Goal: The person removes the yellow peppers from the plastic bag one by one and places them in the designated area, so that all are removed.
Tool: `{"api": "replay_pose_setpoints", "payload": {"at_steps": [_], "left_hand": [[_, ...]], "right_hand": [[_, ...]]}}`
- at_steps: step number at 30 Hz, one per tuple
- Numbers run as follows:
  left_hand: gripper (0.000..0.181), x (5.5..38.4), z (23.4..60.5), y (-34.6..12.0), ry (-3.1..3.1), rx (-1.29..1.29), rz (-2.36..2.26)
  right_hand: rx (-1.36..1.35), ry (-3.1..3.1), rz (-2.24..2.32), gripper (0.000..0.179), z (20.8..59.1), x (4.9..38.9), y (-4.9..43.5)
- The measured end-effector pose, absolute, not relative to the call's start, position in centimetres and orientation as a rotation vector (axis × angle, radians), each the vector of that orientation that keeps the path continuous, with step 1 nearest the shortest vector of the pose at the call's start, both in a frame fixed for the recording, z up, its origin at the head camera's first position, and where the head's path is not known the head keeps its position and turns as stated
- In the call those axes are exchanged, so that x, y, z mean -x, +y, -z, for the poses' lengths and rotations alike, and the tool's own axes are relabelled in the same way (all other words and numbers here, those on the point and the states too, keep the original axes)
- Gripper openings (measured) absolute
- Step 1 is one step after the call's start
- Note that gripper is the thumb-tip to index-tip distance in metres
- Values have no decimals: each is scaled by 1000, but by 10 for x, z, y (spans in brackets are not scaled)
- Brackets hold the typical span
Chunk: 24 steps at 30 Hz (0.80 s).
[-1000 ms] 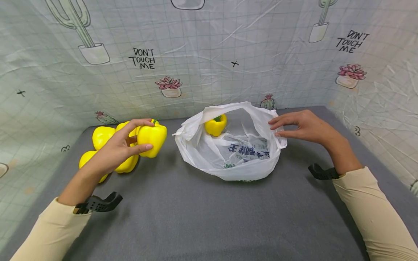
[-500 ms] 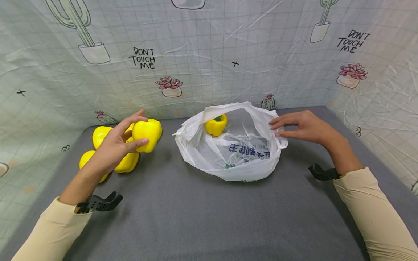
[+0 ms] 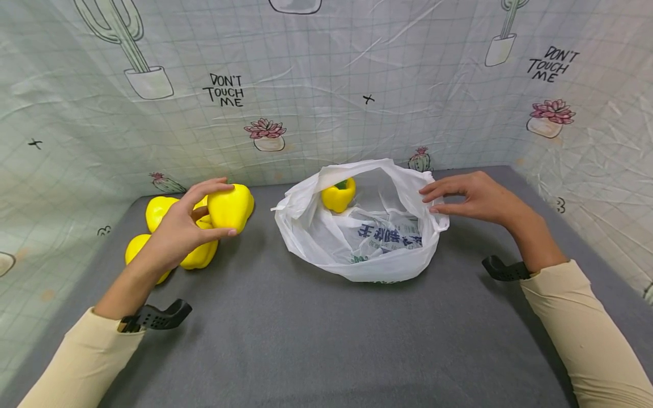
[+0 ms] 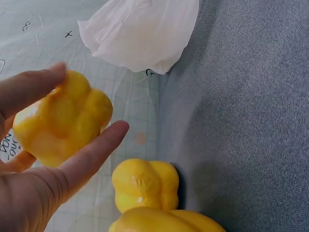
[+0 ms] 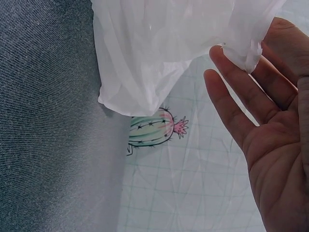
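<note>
My left hand [image 3: 178, 229] holds a yellow bell pepper [image 3: 230, 207] between thumb and fingers, above the other peppers at the left. In the left wrist view, the lobed bottom of this bell pepper [image 4: 67, 121] faces the camera. A white plastic bag [image 3: 357, 271] stands with its mouth wide in the middle, dark blue print showing inside. One yellow bell pepper [image 3: 338, 196] lies in it at the back left. At the bag's right rim, my right hand [image 3: 476, 198] pinches the plastic; the right wrist view shows the bag's edge [image 5: 241, 53] among the fingers.
Several yellow bell peppers [image 3: 199, 256] lie grouped at the left of the grey tabletop [image 3: 326, 340], partly hidden by the left hand. A printed cloth curtain [image 3: 326, 85] hangs close behind and along both sides.
The held pepper has shifted slightly left and back towards the group, and it has turned in the left fingers so its stem no longer shows. Right hand and bag stay put.
</note>
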<state>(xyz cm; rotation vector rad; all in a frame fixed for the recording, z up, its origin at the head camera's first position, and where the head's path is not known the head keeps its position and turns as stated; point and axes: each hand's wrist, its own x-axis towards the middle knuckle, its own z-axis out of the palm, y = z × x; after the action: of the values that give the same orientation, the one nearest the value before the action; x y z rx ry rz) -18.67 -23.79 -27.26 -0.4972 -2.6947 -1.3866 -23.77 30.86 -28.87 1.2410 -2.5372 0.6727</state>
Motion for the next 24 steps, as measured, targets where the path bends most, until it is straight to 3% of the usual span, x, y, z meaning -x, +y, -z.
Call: {"api": "replay_pose_setpoints", "payload": {"at_steps": [9, 24], "left_hand": [[94, 189, 279, -241, -2754, 499, 1277], [97, 192, 286, -248, -2818, 656, 1012]], "right_hand": [[-1237, -2547, -668, 30, 287, 239, 308], [-1240, -2555, -680, 30, 289, 239, 308]]}}
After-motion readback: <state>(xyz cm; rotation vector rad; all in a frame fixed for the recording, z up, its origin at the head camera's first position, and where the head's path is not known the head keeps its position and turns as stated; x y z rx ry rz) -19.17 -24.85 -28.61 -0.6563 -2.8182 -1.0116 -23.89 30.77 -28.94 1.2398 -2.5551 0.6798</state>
